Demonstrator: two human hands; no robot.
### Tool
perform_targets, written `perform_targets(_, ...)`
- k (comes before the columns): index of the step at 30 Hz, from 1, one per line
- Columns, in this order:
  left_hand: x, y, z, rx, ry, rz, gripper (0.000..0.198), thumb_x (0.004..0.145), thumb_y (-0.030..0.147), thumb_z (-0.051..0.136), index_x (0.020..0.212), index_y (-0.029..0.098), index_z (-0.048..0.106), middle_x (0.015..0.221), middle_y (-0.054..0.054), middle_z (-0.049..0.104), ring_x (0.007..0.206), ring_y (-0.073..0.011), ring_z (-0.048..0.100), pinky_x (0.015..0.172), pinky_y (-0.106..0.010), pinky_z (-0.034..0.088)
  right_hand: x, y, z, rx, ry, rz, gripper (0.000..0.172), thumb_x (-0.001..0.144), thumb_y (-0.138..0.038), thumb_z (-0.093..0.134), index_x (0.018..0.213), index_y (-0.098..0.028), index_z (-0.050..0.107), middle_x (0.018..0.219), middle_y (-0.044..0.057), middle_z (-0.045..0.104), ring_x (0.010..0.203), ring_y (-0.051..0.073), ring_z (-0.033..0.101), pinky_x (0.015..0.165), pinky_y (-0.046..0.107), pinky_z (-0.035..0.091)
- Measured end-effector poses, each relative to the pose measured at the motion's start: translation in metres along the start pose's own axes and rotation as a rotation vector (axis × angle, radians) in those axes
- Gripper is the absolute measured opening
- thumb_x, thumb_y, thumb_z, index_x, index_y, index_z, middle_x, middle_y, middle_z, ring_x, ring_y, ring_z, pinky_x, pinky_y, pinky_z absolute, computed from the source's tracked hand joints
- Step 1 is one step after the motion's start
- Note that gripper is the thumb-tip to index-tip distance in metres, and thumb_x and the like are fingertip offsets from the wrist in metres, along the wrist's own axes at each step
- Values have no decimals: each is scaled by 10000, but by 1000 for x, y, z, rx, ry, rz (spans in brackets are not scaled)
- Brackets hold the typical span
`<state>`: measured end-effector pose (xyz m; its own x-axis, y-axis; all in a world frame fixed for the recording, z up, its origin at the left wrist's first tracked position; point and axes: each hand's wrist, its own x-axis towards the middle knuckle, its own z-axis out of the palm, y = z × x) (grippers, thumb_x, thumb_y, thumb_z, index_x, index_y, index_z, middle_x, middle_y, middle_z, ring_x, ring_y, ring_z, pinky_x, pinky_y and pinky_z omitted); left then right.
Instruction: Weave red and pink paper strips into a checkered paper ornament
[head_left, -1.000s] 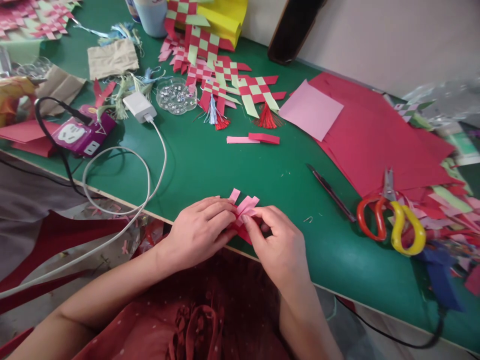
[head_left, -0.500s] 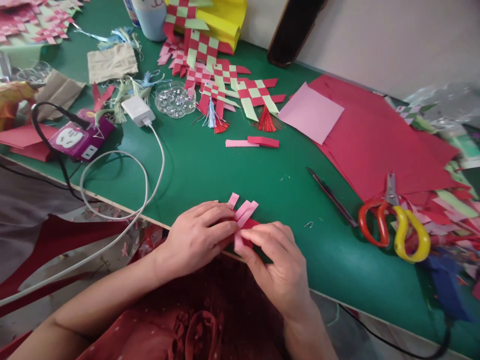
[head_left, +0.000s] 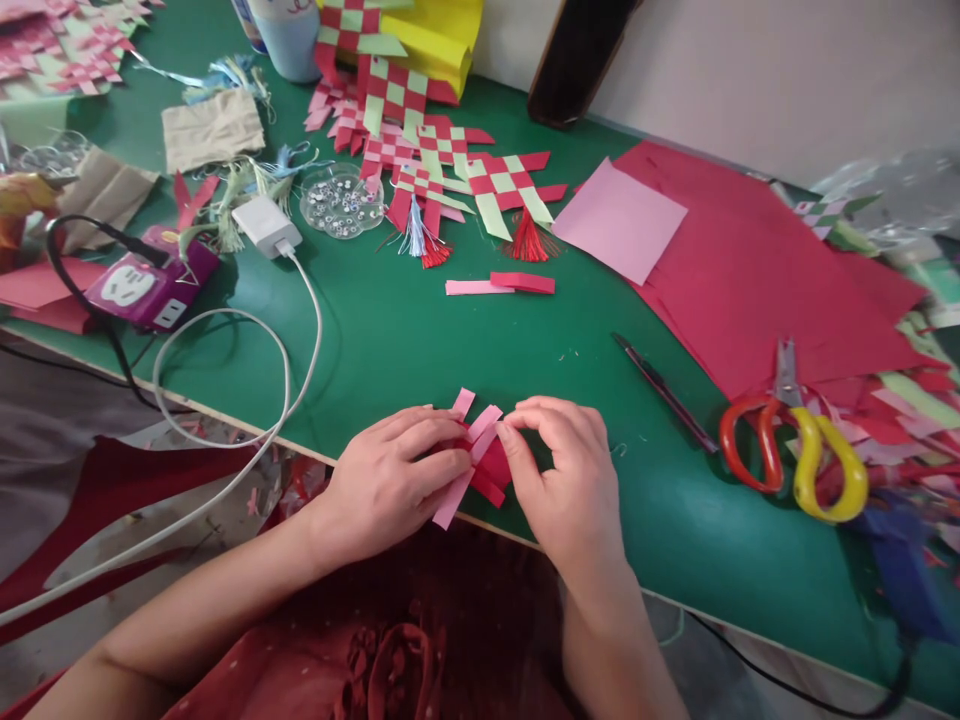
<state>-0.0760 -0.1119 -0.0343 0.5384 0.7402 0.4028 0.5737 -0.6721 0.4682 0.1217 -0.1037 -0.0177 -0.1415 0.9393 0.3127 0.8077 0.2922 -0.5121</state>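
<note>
Pink paper strips [head_left: 456,495] cross red paper strips [head_left: 493,470] at the table's front edge. My left hand [head_left: 401,475] lies over the left part of this strip weave, its fingers pressing it and hiding much of it. With thumb and index finger, my right hand [head_left: 559,475] pinches the upper end of a slanting pink strip, at the right of the weave. Farther back on the table lie one loose pink strip [head_left: 469,287] and one loose red strip [head_left: 525,283], overlapping end to end.
Scissors [head_left: 787,430] and a dark pen [head_left: 664,393] lie on the right, below red paper sheets [head_left: 757,270] and a pink square [head_left: 621,220]. Woven paper pieces [head_left: 506,185] and a bead tray [head_left: 342,200] sit behind. At left, a white cable [head_left: 319,310] loops near a purple power socket [head_left: 150,280].
My right hand has moved from the lower end of the pink strip up to its upper end. The strip's lower end now shows, sticking out toward me. My left hand stays on the weave.
</note>
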Motion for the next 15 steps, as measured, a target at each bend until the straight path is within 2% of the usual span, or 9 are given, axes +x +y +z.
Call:
perform_targets(3,-1,0,0,3,-19,-4,111,958,173,558,998,189,660,1111,-54,687,1127,-179,639,1055,-368,508,-6,-5,-10,118,4,-37,65,912,-198,605,856,-228,616,916,34,703,886,185,636,828,363,518)
perform_targets(6,-2,1,-1,-2,-33,-11,131,945,171,578,1047,184,659,1137,-61,685,1134,-183,634,1071,-372,493,-17,-9,-19,243,-79,-60,94,900,-138,605,898,-231,594,952,13,712,910,157,652,831,322,523)
perform_targets(10,-1,1,-2,-11,-25,-9,91,935,173,596,987,172,670,1138,-71,686,1133,-187,635,1076,-374,486,-31,-13,-22,288,-178,-70,121,893,-126,616,937,-236,595,974,11,725,931,161,662,848,329,522)
perform_targets(15,1,2,-2,12,0,7,108,922,146,587,973,173,679,1129,-76,693,1136,-196,643,1060,-379,501,-37,-18,-18,287,-152,-32,116,907,-126,593,930,-239,585,986,20,726,920,156,665,824,317,534)
